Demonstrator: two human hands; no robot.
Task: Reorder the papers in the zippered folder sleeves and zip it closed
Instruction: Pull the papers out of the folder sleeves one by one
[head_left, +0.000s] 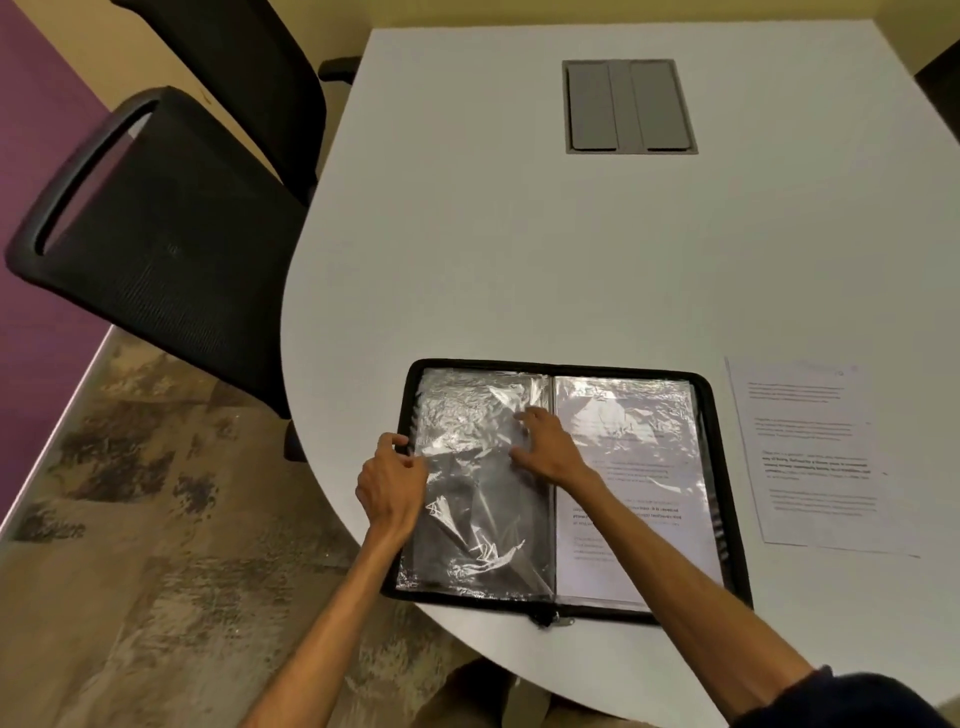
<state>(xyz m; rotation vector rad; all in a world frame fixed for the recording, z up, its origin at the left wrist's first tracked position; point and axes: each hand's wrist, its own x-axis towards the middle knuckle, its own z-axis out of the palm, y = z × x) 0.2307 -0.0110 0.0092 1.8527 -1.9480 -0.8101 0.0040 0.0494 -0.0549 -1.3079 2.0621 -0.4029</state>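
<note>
A black zippered folder (727, 467) lies open on the white table near its front edge. Its left page is a crinkled clear sleeve (467, 415) with no paper visible inside. The right sleeve holds a printed paper (639, 499). My left hand (389, 480) grips the folder's left edge, fingers curled over the rim. My right hand (545, 447) rests flat on the left sleeve beside the spine, fingers spread. A loose printed sheet (815, 457) lies on the table to the right of the folder. The zipper pull (550, 619) sits at the folder's near edge.
The white table (519, 249) has a grey cable hatch (628, 106) set in its far middle. Two black mesh office chairs (171, 223) stand at the table's left. Patterned carpet lies below, with a purple wall at far left.
</note>
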